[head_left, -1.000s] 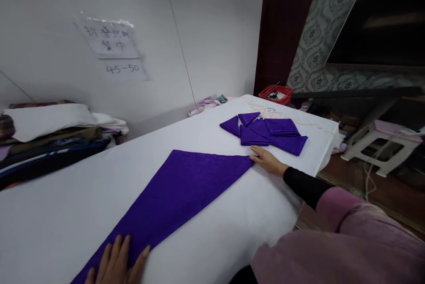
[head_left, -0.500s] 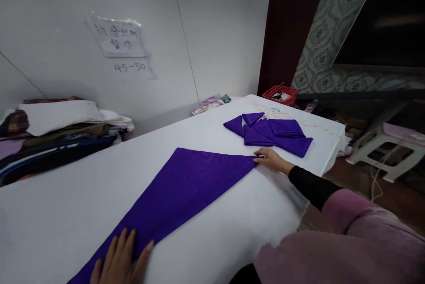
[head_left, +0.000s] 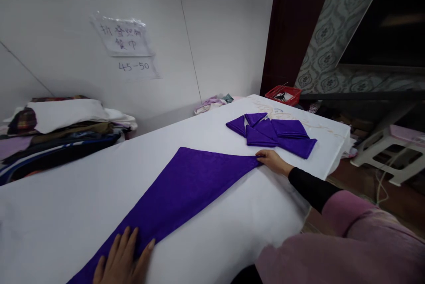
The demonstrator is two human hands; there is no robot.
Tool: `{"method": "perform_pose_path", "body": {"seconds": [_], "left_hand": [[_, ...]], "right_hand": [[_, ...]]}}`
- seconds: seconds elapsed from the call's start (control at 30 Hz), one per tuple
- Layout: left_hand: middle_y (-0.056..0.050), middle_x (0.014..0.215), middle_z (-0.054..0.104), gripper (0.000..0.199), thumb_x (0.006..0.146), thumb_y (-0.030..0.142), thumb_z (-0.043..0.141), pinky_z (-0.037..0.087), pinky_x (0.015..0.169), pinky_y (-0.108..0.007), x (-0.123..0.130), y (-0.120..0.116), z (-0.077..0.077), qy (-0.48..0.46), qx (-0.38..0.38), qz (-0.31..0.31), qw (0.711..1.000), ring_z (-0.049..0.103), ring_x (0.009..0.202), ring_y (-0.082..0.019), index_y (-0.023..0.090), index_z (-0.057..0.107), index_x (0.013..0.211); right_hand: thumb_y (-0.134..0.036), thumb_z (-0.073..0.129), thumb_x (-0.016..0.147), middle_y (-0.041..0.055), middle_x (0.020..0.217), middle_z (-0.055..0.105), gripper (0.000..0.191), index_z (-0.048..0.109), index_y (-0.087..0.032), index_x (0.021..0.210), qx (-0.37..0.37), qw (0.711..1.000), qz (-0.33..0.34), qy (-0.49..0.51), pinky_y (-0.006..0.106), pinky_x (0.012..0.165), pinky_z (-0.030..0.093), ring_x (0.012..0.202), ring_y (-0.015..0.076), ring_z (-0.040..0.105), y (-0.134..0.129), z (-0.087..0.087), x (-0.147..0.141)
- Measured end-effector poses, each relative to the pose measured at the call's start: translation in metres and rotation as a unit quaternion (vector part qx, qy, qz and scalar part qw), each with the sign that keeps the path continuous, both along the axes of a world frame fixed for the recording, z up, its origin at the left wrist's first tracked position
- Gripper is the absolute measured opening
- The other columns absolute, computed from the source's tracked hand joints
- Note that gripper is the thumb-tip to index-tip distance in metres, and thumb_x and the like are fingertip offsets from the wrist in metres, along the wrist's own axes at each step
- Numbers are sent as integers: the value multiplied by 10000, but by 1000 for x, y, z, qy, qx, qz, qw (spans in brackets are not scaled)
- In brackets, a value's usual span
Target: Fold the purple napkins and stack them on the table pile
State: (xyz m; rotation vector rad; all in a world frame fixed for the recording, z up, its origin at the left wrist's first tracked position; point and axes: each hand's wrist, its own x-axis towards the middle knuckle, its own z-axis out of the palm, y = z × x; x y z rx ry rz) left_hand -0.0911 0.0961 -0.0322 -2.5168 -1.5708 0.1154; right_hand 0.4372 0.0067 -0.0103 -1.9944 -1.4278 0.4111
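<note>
Purple cloth [head_left: 179, 191] laid flat on the white-covered table [head_left: 219, 239], running from the lower edge of the view to a peak near the middle, then narrowing to a tip at the right.

Left hand [head_left: 121, 259]: palm down at the near, left-hand part of the cloth. Fingers [head_left: 124, 242] extended and slightly apart, thumb set away from them at the lower cloth edge; pressed on the fabric, not gripping.

Right hand [head_left: 274, 162]: at the narrow right tip. Thumb and forefinger brought together, pinching the tip; remaining fingers partly hidden, curl impossible to tell.

Just beyond the right hand, on the same table: folded purple pieces [head_left: 260, 136], grouped close together, some triangular, some overlapping.

Past the far end of the table: red basket [head_left: 295, 99] with small dark items inside. Left, behind the table: stack of folded garments [head_left: 76, 129], white one near the top. On the wall above: handwritten sign [head_left: 128, 45], lower line reading "45-50". At right, on the floor: white stool [head_left: 395, 173] with pinkish top.
</note>
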Motion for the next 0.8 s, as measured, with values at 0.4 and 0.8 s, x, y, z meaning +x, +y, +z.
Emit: {"method": "perform_pose_path", "body": {"seconds": [0.4,0.8], "left_hand": [[-73,1453,334,595,811,428,355,190,1083,-487,4,2,-5,-93,-25,60,994,203,1368,-242,171,402,1346],[-81,1477,273,599,860,453,328,155,1097,-501,-4,-4,13,-124,-50,158,978,188,1371,-244,146,342,1374]], "right_hand": [[-325,515,792,80,869,682,270,657,-168,959,-17,996,-4,-92,319,706,455,771,222,616,-6,5,0],[-405,396,884,110,884,647,359,640,-155,965,106,952,57,-280,375,750,500,829,247,612,-20,-19,18]]}}
